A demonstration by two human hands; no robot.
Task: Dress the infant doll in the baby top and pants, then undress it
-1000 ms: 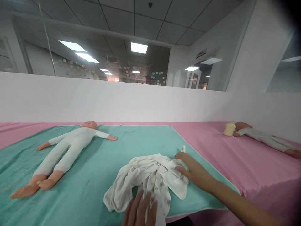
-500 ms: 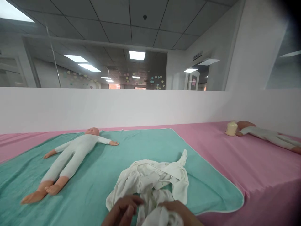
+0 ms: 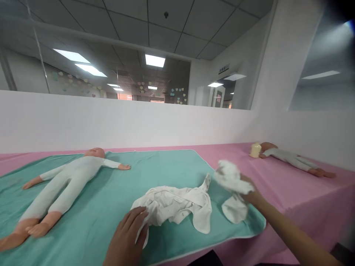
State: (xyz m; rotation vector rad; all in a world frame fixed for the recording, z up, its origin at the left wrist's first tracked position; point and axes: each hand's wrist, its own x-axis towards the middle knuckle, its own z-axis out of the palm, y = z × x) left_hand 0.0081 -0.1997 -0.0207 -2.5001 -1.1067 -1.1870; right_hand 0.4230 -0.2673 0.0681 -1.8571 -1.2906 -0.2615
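Note:
A crumpled white baby garment lies near the front of the green blanket, one narrow end pointing up at its right. My left hand rests on the garment's left edge, with thumb and fingers apart over the cloth. To the right, my right hand is closed on a second white cloth piece, bunched and blurred by motion. Part of this piece hangs down over the blanket's right side. The fingertips of my right hand are partly hidden behind the cloth.
A baby doll in pale clothing lies on its back at the left of the blanket. Another doll lies at the far right on the pink cover, beside a cream-coloured bottle-like container. A white wall with windows stands behind.
My right hand has lifted a white piece away from the pile and carried it right. My left hand has moved onto the left edge of the remaining garment. The view has shifted right.

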